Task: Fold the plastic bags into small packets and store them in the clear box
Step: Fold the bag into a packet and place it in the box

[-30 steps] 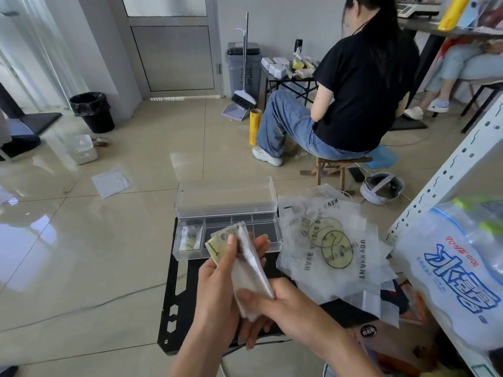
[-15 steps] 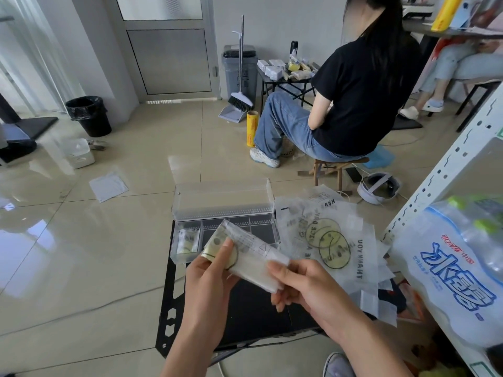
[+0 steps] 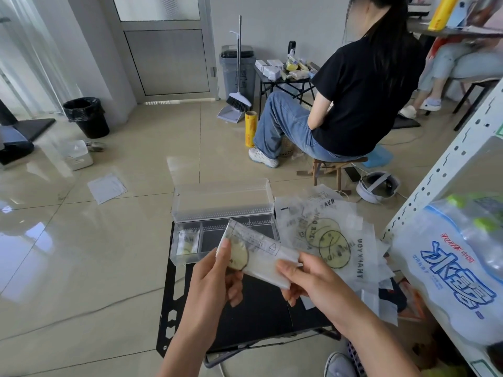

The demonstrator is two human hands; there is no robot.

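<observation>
- A black table [image 3: 258, 317] is standing on the tiled floor, carrying the box and the loose bags.
- A pile [image 3: 326, 238] of flat bags printed with yellow smiley faces is lying on the table's right side, just beside the box.
- The clear box [image 3: 221, 213] is sitting at the table's far edge with its lid standing open behind the compartments.
- The left hand [image 3: 215, 281] is pinching the left end of a bag [image 3: 261, 254], thumb pressing on top over the yellow print, fingers curling underneath.
- The right hand [image 3: 310, 281] is gripping the bag's right end the same way, thumb above and fingers below.
- The bag, folded into a long strip, is stretching between the two hands, tilting down to the right, hanging above the table just in front of the box.
- One packet [image 3: 187, 242] is sitting in the box's leftmost compartment.
</observation>
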